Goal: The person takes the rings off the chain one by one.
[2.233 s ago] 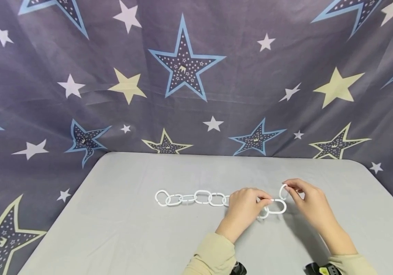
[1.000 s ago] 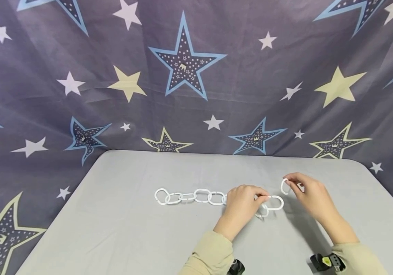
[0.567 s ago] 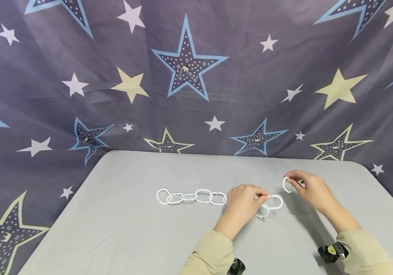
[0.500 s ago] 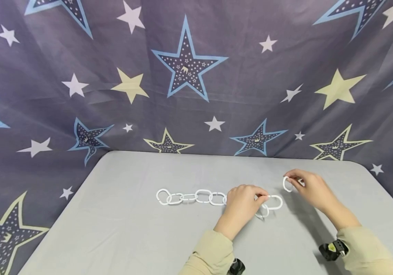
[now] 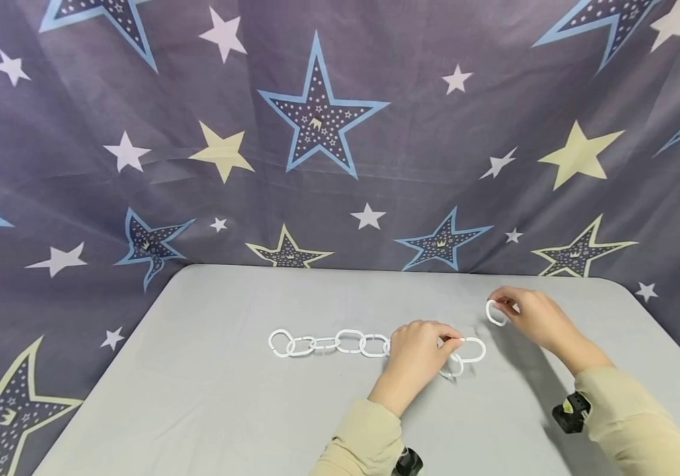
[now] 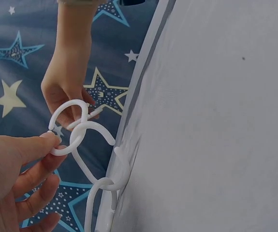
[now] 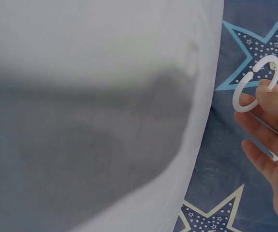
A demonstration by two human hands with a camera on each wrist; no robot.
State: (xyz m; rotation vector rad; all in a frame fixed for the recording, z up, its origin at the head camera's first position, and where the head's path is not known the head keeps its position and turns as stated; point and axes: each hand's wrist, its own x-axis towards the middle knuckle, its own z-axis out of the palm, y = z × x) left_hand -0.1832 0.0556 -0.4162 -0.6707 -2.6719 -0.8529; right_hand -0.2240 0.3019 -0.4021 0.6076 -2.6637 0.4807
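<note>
A chain of white oval plastic links (image 5: pixel 349 341) lies across the table toward the left. My left hand (image 5: pixel 414 357) pinches the link at its right end (image 5: pixel 474 350) between thumb and forefinger, and covers part of the chain. In the left wrist view this end link (image 6: pixel 67 104) hooks through another open-gapped link (image 6: pixel 100 126). Off to the right and farther back, my right hand (image 5: pixel 533 318) holds a single loose link (image 5: pixel 491 313) by thumb and fingers, apart from the chain. The right wrist view shows a small gap in that loose link (image 7: pixel 274 72).
A grey cloth-covered table (image 5: pixel 209 396) spreads beneath both hands. Behind it hangs a dark curtain (image 5: pixel 411 165) printed with stars. Black wrist cameras sit at the left cuff (image 5: pixel 408 461) and the right cuff (image 5: pixel 571 412).
My right hand has drawn away from the chain's end, backward over the table, with the loose link in its grip. My left hand keeps its pinch nearly in place.
</note>
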